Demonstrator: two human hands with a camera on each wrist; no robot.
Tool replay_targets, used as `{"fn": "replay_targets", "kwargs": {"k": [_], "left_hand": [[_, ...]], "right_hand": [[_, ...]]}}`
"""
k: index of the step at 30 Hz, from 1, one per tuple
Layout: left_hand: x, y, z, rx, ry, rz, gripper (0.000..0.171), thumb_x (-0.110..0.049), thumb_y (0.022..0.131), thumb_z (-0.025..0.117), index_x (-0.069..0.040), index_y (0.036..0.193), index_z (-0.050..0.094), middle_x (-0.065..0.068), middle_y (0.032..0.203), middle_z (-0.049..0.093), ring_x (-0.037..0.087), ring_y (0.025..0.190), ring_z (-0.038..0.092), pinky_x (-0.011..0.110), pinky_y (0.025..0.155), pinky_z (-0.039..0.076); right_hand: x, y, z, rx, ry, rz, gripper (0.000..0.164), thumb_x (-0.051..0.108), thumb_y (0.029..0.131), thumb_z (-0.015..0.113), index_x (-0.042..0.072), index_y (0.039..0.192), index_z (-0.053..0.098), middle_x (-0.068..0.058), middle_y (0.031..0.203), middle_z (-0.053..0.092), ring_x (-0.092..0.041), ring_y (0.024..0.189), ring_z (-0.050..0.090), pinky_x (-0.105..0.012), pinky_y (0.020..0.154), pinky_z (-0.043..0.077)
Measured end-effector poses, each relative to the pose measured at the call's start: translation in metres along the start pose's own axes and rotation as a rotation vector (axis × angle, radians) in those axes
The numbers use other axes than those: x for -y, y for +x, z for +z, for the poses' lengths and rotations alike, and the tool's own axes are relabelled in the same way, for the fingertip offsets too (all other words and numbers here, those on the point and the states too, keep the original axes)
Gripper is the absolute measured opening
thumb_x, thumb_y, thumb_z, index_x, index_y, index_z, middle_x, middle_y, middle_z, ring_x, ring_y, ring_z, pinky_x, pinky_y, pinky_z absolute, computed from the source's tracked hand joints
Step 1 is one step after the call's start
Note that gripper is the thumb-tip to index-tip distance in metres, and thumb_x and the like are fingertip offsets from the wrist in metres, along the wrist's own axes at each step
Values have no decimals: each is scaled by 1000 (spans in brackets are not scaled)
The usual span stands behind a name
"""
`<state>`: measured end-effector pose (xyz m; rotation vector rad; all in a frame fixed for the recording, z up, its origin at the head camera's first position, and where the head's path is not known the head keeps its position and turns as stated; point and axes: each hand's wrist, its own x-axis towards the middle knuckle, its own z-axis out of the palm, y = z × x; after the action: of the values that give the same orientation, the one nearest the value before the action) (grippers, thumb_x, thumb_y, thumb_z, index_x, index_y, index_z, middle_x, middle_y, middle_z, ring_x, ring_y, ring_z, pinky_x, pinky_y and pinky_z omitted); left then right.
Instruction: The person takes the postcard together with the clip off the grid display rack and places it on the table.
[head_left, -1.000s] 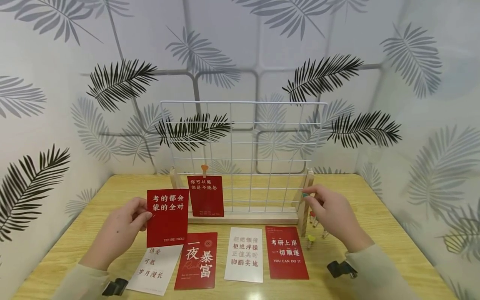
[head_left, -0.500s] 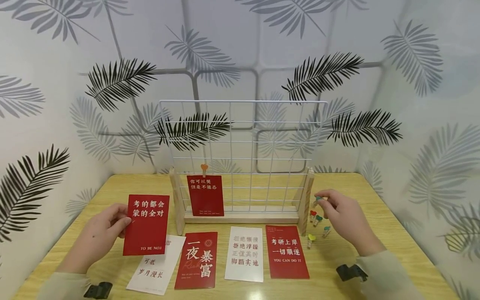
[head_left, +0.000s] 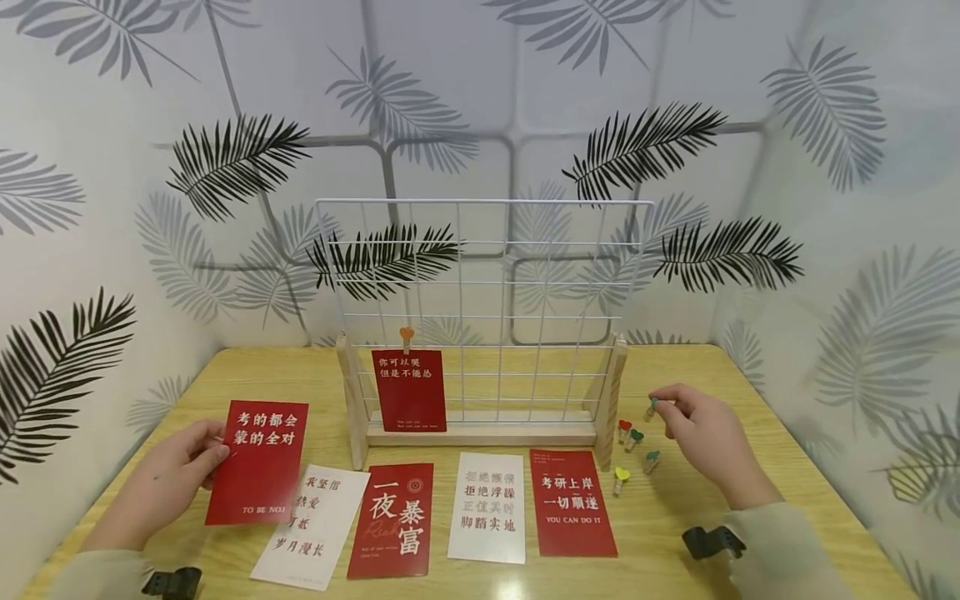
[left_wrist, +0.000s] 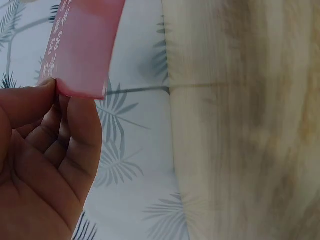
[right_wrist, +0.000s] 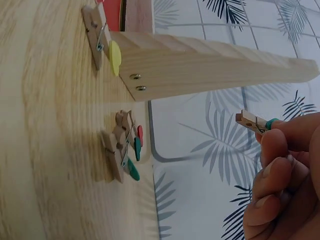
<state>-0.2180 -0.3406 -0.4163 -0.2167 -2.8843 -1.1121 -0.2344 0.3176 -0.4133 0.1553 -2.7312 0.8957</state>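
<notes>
My left hand (head_left: 176, 471) pinches a red card (head_left: 258, 462) with white lettering by its left edge, raised in front of the table's left side. Thumb and finger meet on the card's edge in the left wrist view. On the right, my right hand (head_left: 701, 433) pinches a small wooden clothespin (right_wrist: 250, 121) with a green top, held above the table. Below it lie several more clothespins, among them one with a yellow heart (head_left: 621, 477) and one with a red heart (head_left: 625, 428). A white wire grid (head_left: 483, 317) stands in the middle, with another red card (head_left: 410, 393) clipped on by an orange-heart clothespin (head_left: 407, 337).
In front of the grid lie a white card (head_left: 311, 529), a red card (head_left: 392, 521), a second white card (head_left: 487, 508) and another red card (head_left: 573, 504). Wooden feet (head_left: 611, 404) hold the grid upright on the wooden table (head_left: 270, 367). Leaf-patterned walls surround it.
My left hand has moved left and slightly down with the red card, uncovering the white card beneath. My right hand has moved right, away from the grid's foot, still holding the clothespin.
</notes>
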Motion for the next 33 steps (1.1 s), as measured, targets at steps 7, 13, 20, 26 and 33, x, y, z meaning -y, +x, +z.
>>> {"fn": "replay_targets", "kwargs": {"k": [7,13,20,26,33], "left_hand": [[16,-4,-5,20,-39,-69,34,-11,108,47,10,135,49,14,105,66,19,82,65,31,67,56],[33,-7,-2,94,-69,-168,39,-10,108,46,13,139,46,14,108,66,22,85,64,33,68,56],[37,-4,-1,134,-58,-228,40,-12,107,46,13,138,47,17,110,65,23,88,64,35,71,57],[38,-2,-2,186,-28,-279,45,-17,107,49,13,141,45,25,121,60,28,99,59,38,76,54],[42,-1,-1,207,-23,-331,48,-18,107,48,13,142,44,24,121,60,31,104,55,38,78,51]], "right_hand": [[-16,3,0,64,10,54,33,32,107,52,6,120,68,-2,77,62,-20,60,50,-34,50,40],[-31,2,1,160,56,128,32,26,105,54,1,120,68,-3,75,61,-20,60,51,-33,51,40],[-49,2,7,253,149,226,31,23,105,54,-1,120,66,-4,75,60,-19,61,50,-33,53,42],[-61,3,11,317,156,195,24,19,104,55,1,106,70,-3,71,59,-19,64,54,-33,60,45],[-62,1,8,361,149,202,24,20,105,54,2,106,71,-4,77,62,-20,68,55,-33,58,47]]}}
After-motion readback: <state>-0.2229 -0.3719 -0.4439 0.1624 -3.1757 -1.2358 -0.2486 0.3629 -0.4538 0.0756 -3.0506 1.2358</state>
